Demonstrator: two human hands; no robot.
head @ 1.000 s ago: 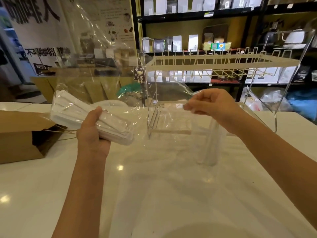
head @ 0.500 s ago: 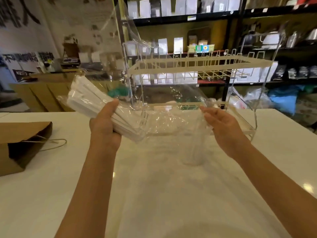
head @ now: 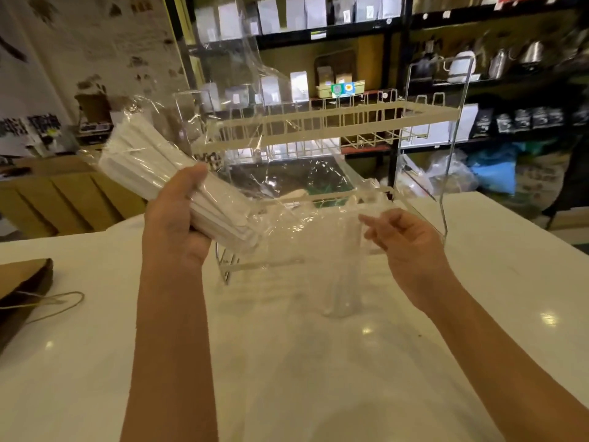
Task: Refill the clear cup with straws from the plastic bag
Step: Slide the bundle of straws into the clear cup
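My left hand [head: 177,224] grips a bundle of white paper-wrapped straws [head: 149,167] through the clear plastic bag [head: 280,186]; the bundle slants up to the left. The bag's loose end billows to the right over the clear cup [head: 342,282], which stands upright on the white counter and looks empty. My right hand [head: 404,240] hovers just right of the cup's rim, with its fingers curled at the bag's edge; whether they pinch the film I cannot tell.
A cream wire rack [head: 318,122] on a clear acrylic stand [head: 446,186] stands right behind the cup. A brown paper bag [head: 22,288] with string handles lies at the counter's left edge. Dark shelves with pouches and kettles fill the background.
My left hand has raised the straw bundle and tilted it more steeply. My right hand dropped from pinching the bag high to beside the cup's rim.
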